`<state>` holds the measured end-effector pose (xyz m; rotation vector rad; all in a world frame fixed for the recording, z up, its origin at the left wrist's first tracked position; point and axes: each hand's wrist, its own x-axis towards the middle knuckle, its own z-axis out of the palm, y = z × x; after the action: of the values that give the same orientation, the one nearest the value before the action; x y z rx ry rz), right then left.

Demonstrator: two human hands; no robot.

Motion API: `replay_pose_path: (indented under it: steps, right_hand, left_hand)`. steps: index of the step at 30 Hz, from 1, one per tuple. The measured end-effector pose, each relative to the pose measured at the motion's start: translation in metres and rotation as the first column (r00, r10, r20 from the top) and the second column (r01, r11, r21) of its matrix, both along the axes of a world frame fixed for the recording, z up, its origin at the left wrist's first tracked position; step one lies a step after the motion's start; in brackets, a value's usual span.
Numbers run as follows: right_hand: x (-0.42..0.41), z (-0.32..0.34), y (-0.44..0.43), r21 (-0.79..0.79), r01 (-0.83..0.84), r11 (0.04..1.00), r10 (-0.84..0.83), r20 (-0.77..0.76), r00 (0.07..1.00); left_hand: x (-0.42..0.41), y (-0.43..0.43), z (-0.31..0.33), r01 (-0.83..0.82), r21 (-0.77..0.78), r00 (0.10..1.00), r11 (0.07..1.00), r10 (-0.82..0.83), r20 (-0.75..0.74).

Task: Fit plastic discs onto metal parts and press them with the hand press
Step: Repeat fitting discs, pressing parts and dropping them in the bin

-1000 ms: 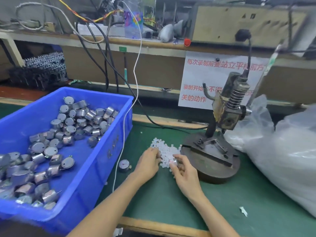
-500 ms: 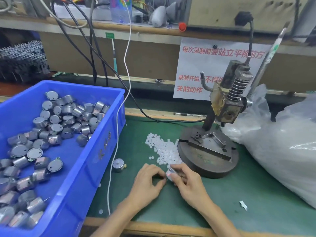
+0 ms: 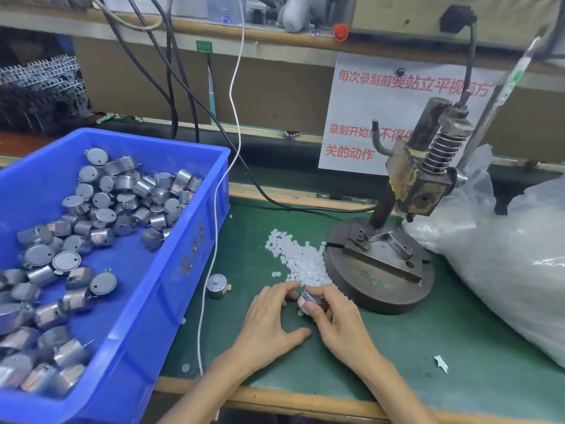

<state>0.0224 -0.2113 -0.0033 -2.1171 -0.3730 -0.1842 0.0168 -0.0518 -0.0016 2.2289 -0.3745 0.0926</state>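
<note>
My right hand (image 3: 334,319) grips a small metal part (image 3: 308,301) just above the green mat, in front of the hand press (image 3: 397,240). The fingertips of my left hand (image 3: 272,316) are at the part's left end; whether they pinch a disc is hidden. A heap of small white plastic discs (image 3: 301,260) lies on the mat just behind both hands, against the press's round base. One loose metal part (image 3: 217,286) stands on the mat left of my hands. The press bed is bare.
A blue bin (image 3: 195,240) holding several metal parts fills the left. A white cable (image 3: 211,240) hangs along its right wall. Large clear plastic bags (image 3: 504,264) lie on the right. A white scrap (image 3: 440,363) lies near the table's wooden front edge.
Both hands drew back from the disc heap toward me with the metal part and came together at it. The camera view shifted lower and to the right.
</note>
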Motion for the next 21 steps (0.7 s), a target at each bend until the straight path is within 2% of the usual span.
replay_pose_path:
  steps: [5, 10, 21]
  right_hand:
    - [-0.0011, -0.0022, 0.0009, -0.143, -0.023, 0.989, 0.042, 0.134, 0.990]
    - [-0.0079, 0.0014, 0.0041, -0.274, -0.013, 0.962, 0.088, 0.262, 0.961]
    - [-0.0068, 0.0013, 0.0062, -0.242, -0.112, 0.964, 0.176, 0.261, 0.949]
  left_hand:
    - [-0.0017, -0.0008, 0.0012, 0.040, 0.025, 0.999, 0.999, -0.041, 0.027]
    - [-0.0039, -0.0011, 0.0028, 0.075, -0.056, 0.996, 0.996, -0.072, 0.058]
    - [-0.0019, -0.0007, -0.0015, 0.035, -0.120, 0.999, 0.992, -0.032, 0.024]
